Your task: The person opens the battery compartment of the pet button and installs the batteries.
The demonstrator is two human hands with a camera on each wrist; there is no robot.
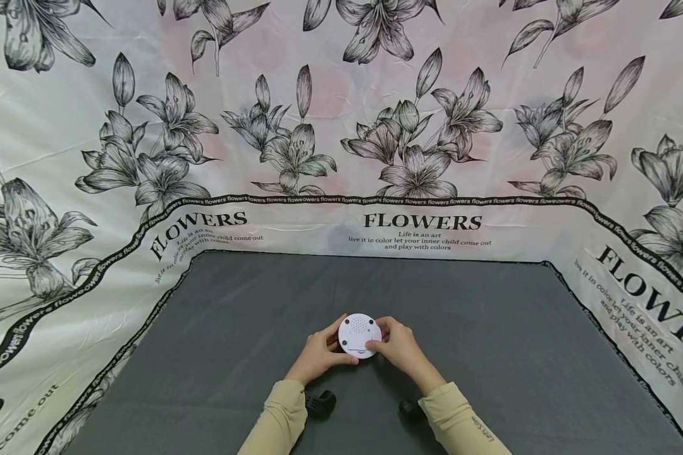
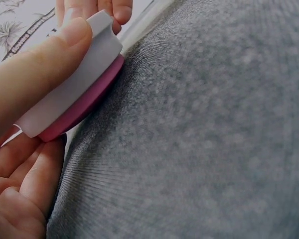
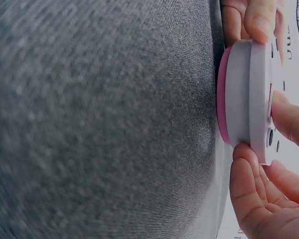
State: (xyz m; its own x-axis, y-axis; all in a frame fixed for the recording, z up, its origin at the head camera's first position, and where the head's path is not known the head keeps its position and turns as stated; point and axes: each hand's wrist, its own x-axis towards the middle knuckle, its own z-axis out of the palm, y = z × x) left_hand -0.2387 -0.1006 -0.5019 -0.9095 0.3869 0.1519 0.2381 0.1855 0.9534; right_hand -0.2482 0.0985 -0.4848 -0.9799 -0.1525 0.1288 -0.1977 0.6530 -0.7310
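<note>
Sleeves frame our 2 hands: left hand [image 1: 319, 354] and right hand [image 1: 401, 347] both pinch the disc [image 1: 360, 335]; uneven pressure could let it slip onto the mat [image 1: 489, 328].

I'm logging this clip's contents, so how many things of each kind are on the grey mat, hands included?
Round white device with pink underside: 1
Hands holding it, left hand and right hand: 2
Small black objects near the sleeves: 2
Total: 5

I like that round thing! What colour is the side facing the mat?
Pink. The round thing is white on its other side; the right wrist view shows the pink best.
</note>
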